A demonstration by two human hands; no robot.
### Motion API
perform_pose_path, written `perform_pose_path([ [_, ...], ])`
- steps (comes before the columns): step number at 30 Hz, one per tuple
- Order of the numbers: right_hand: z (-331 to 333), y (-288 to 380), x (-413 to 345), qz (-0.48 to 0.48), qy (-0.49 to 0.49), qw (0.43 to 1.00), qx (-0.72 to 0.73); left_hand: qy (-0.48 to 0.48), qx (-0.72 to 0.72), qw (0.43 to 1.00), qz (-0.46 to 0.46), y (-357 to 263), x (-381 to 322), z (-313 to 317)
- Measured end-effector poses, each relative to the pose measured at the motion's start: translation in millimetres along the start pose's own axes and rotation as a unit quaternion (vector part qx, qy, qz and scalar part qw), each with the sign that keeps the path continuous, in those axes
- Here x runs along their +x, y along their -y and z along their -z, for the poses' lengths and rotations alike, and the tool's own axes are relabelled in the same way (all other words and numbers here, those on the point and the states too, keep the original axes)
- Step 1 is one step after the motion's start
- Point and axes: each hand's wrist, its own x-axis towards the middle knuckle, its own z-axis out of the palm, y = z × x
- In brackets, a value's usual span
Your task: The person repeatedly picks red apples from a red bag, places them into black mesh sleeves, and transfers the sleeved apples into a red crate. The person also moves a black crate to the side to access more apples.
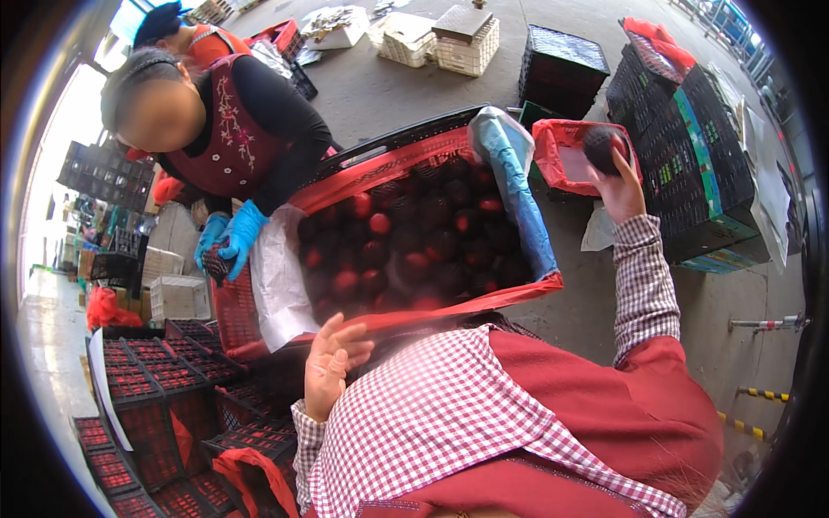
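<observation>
My right hand (623, 191) grips a round fruit (601, 150), dark with a red patch and seemingly in black netting. It holds the fruit over a small crate (549, 155) lined with red film, whose pale bottom shows. Fingers apart and holding nothing, my left hand (330, 369) is raised by the near rim of a large bin (388, 317). Many dark fruits (414, 239), some showing red skin, fill that bin. Blue padding (515, 194) covers its right end, and a white sheet (275, 285) hangs over its left end.
Across the bin's left end, a co-worker's blue-gloved hands (236, 236) hold a netted fruit (219, 260). Stacked black crates (686, 142) stand at the right. More crates with red contents (146, 414) are stacked at lower left. White crates (463, 48) sit on the floor behind.
</observation>
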Motion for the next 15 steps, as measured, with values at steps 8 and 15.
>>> perform_pose_path([
  [8,253,-199,-129,-0.346,-0.367,0.858,0.099,-0.079,-0.132,0.983,0.102,59,-22,4],
  [15,256,-233,-44,-0.369,-0.244,0.896,-0.036,-0.161,-0.088,0.975,0.125,45,-52,-5],
])
